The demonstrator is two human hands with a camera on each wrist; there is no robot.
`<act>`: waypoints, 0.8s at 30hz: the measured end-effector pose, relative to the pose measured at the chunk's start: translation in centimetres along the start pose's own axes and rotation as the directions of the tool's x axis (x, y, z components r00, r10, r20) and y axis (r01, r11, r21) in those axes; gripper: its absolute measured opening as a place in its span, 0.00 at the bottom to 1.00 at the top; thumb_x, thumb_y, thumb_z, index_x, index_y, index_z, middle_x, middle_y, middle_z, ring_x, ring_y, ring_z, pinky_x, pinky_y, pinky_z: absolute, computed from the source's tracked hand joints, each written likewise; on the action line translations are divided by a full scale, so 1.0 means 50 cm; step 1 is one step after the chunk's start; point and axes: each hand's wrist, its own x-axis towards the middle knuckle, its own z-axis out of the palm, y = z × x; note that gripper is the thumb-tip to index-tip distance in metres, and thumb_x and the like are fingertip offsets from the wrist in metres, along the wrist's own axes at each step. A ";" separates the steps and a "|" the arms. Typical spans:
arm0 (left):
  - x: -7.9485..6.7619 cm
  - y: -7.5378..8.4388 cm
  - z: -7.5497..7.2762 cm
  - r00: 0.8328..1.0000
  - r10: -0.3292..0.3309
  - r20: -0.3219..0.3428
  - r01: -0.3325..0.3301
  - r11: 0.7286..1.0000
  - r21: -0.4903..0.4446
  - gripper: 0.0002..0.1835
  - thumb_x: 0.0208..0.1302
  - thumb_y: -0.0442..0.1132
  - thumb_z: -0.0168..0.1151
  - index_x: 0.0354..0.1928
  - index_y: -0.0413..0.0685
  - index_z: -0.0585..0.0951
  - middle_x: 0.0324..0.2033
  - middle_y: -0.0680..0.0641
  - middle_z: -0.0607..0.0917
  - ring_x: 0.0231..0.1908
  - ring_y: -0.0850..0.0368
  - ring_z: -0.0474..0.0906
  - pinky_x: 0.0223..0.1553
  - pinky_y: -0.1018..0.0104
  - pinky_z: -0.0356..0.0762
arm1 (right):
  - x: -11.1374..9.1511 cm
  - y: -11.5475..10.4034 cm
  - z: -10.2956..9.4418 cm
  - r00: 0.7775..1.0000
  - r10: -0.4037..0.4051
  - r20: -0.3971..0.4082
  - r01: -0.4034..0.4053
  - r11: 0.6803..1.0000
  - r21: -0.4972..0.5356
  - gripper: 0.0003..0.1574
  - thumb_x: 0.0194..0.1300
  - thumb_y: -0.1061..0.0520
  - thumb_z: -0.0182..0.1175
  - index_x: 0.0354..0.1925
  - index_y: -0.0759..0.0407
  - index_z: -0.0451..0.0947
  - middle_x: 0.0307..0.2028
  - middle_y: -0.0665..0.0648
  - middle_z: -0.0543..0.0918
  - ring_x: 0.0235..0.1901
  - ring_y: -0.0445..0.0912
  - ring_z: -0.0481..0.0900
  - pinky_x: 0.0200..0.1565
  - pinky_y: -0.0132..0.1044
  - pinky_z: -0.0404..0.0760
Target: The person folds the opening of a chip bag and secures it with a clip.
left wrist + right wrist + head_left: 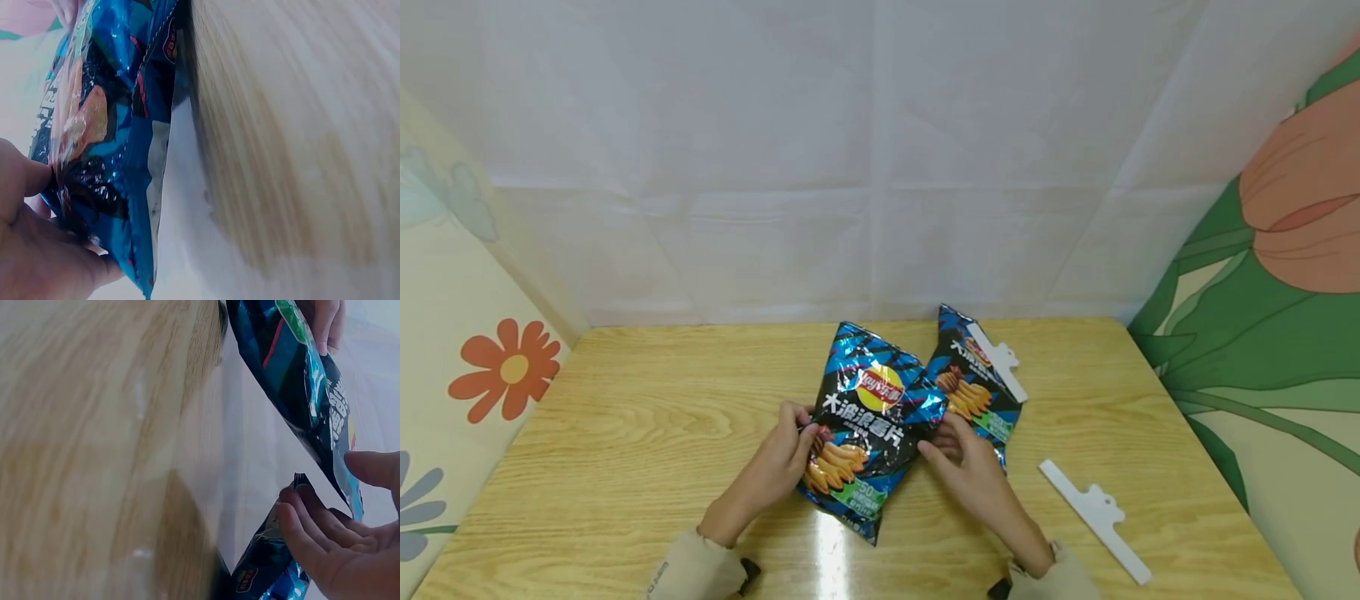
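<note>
A blue and black bag of potato chips [868, 417] is held up at a tilt over the table, its printed front towards me. My left hand [782, 450] grips its left edge, thumb on the front; the left wrist view shows those fingers [56, 256] beneath the bag. At the opposite edge, my right hand [966, 471] holds the bag between thumb and curled fingers, seen from the side in the right wrist view. Behind that hand lies a second chip bag [973, 392], partly covered by the first. A white clip [997, 364] is across its upper right edge.
Another white clip [1097, 521] lies loose on the wooden table [647, 425], to the right of my right hand. A white cloth [760, 167] hangs behind the table. Flower-patterned panels [1300, 333] flank it on both sides.
</note>
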 end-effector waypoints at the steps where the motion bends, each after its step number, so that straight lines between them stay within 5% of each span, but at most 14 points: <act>1: -0.001 0.000 0.000 1.000 0.007 0.005 -0.007 1.000 -0.005 0.05 0.78 0.34 0.44 0.41 0.38 0.64 0.43 0.37 0.83 0.41 0.53 0.77 0.39 0.63 0.76 | -0.001 -0.001 0.001 1.000 0.001 0.000 -0.001 1.000 0.000 0.27 0.66 0.56 0.65 0.59 0.65 0.72 0.48 0.63 0.85 0.47 0.52 0.85 0.50 0.38 0.83; 8: -0.006 -0.004 0.000 0.993 0.040 0.115 -0.031 0.996 -0.083 0.05 0.79 0.35 0.42 0.43 0.40 0.62 0.44 0.40 0.86 0.44 0.52 0.83 0.40 0.68 0.79 | -0.003 -0.003 0.001 1.000 0.011 0.014 -0.011 1.000 0.002 0.34 0.67 0.57 0.64 0.65 0.67 0.63 0.51 0.68 0.84 0.46 0.54 0.85 0.48 0.39 0.84; 16: -0.013 0.008 0.004 0.989 0.012 0.147 -0.010 1.000 -0.015 0.07 0.76 0.35 0.50 0.43 0.44 0.62 0.40 0.44 0.75 0.38 0.57 0.73 0.39 0.67 0.73 | -0.001 -0.002 -0.002 0.999 0.036 0.038 -0.038 0.998 0.059 0.34 0.70 0.59 0.60 0.67 0.68 0.59 0.58 0.74 0.78 0.50 0.60 0.85 0.51 0.42 0.83; 24: -0.019 0.001 0.001 0.969 -0.004 0.248 0.054 0.979 -0.195 0.19 0.77 0.40 0.50 0.60 0.40 0.56 0.47 0.38 0.82 0.45 0.51 0.83 0.44 0.66 0.82 | -0.004 -0.003 -0.006 0.998 0.024 0.053 -0.030 0.994 0.108 0.31 0.70 0.64 0.58 0.66 0.67 0.60 0.57 0.74 0.79 0.50 0.60 0.85 0.51 0.42 0.83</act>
